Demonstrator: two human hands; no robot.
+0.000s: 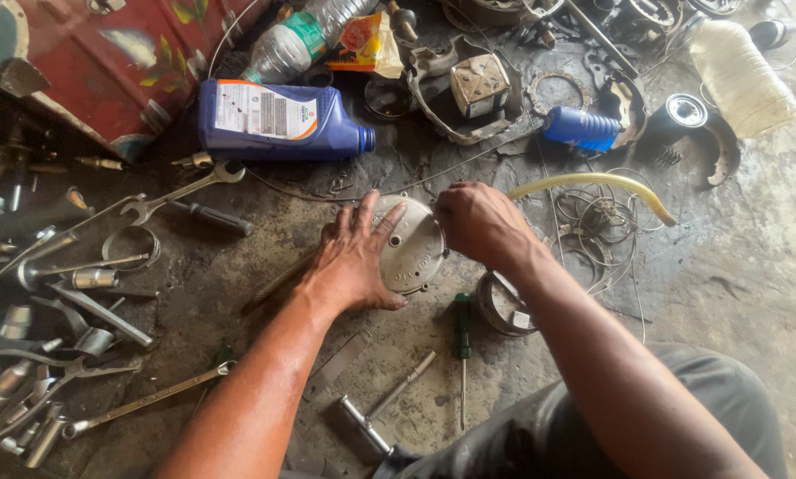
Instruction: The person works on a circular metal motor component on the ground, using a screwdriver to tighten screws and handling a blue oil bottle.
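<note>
While the left hand (355, 262) presses spread fingers on the metal cover (409, 244), the right hand (478, 222) (fist closed) grips the yellow hose (593, 183) just past its knuckles.

Round engine cover (411, 248): cast metal, dull grey and matt, filmed with grime, lying on a rough, oil-darkened concrete floor (744, 257). Oil jug (278, 120): smooth blue plastic with a glossy paper label; hose (593, 184): yellowish, semi-translucent flexible plastic; screwdriver (461, 350): green plastic handle, bare steel shaft. Spanner (181, 191) and loose sockets (92, 278): bright, smooth plated steel, smeared with grease.
</note>
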